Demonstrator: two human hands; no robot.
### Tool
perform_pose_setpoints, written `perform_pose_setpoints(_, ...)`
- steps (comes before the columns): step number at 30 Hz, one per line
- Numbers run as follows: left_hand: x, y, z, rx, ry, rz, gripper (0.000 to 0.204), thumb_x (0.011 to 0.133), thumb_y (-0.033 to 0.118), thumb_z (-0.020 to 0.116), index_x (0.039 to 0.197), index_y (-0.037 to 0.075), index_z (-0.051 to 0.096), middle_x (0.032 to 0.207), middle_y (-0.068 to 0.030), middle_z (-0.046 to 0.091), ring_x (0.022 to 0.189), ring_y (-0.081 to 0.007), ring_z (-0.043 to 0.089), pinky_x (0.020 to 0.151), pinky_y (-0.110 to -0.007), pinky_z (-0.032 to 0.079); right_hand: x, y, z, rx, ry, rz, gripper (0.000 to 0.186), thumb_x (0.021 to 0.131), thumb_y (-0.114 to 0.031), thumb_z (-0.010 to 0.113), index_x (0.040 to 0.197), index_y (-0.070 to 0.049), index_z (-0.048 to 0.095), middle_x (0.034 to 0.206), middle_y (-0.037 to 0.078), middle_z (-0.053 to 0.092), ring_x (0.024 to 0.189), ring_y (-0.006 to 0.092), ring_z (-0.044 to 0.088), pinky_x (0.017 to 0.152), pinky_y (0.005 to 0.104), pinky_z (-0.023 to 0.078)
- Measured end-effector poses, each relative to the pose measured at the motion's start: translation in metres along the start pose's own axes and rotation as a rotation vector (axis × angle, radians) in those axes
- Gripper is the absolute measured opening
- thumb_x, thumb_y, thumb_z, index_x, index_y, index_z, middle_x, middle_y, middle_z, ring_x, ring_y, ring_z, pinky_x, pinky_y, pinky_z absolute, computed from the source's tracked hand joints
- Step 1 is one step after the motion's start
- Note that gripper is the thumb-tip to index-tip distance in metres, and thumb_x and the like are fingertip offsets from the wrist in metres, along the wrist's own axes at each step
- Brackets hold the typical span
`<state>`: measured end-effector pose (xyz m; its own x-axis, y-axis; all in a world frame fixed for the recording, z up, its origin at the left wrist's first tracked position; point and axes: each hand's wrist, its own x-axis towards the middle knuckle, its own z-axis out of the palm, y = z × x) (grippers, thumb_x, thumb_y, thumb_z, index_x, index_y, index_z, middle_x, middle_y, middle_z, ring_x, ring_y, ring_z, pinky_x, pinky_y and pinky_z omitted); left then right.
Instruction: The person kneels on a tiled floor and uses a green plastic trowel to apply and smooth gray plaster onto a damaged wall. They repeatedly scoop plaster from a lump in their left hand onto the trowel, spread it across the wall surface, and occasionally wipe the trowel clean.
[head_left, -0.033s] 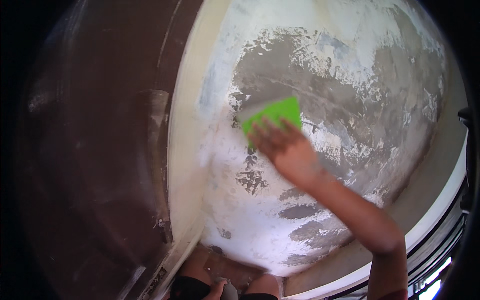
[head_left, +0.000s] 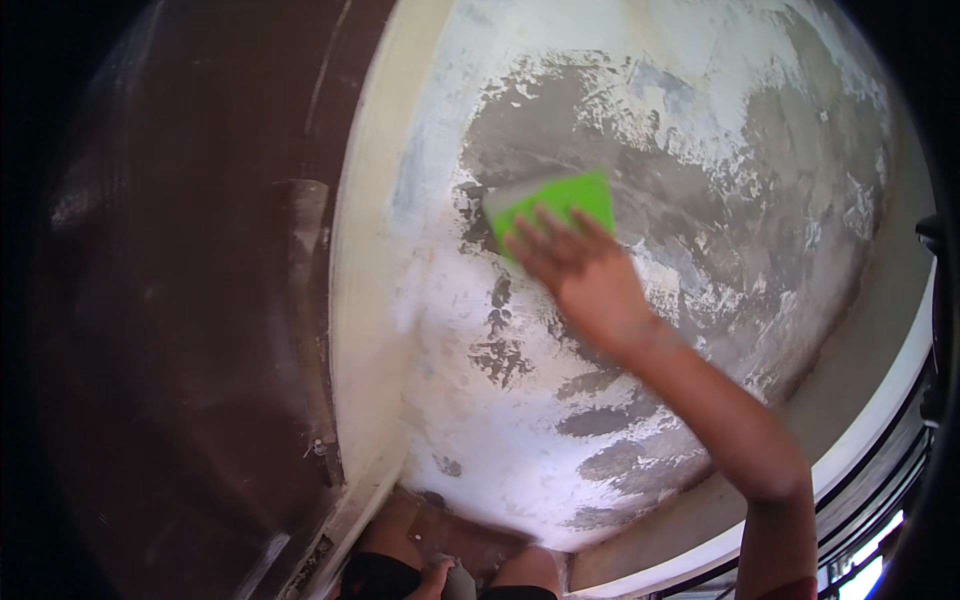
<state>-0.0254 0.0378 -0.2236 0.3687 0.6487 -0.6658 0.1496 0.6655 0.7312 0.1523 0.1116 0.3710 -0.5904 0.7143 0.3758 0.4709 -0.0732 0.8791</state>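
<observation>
My right hand (head_left: 595, 285) is stretched forward, its fingers over a bright green putty spreader (head_left: 575, 198). The spreader has a greyish edge on its upper left side and lies against a patchy wall (head_left: 545, 125). Grey bare areas and white, flaky coating cover this wall. Low in the picture, between my knees, my left hand (head_left: 433, 580) is closed on a flat grey tool (head_left: 459, 582); its full shape is hidden. Motion slightly blurs the right fingers and the spreader.
A dark brown door-like panel (head_left: 200, 300) takes up the left side, bordered by a cream frame (head_left: 365, 250). At the lower right a pale ledge (head_left: 690, 570) curves beside dark rails (head_left: 870, 500). A reddish-brown floor (head_left: 450, 530) shows below the wall.
My right hand and the green spreader have moved a little up and to the right along the wall. My left hand looks almost unchanged.
</observation>
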Motion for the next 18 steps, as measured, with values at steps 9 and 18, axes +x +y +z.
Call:
perform_pose_setpoints(9,0.032,-0.027,-0.003,-0.001,-0.055,-0.038,0.049,0.072,0.032,0.071,0.109,0.001,0.065,0.105,-0.0146,0.065,0.096,-0.0263,0.061,0.083,-0.041,0.047,-0.025,0.009,0.037,-0.116,-0.322,-0.039,0.055,0.089,-0.008,0.055,0.143,-0.008,0.046,0.149,0.013,0.045,0.140,0.0285,0.041,0.116,0.0556,0.027)
perform_pose_setpoints(18,0.018,-0.017,-0.010,0.017,-0.060,-0.087,0.050,0.071,0.031,0.071,0.111,0.001,0.064,0.107,-0.0150,0.064,0.098,-0.0265,0.060,0.085,-0.040,0.046,-0.063,-0.075,0.021,0.137,-0.463,-0.140,0.045,0.089,-0.017,0.053,0.132,-0.005,0.056,0.140,0.016,0.054,0.134,0.0305,0.048,0.114,0.0571,0.030)
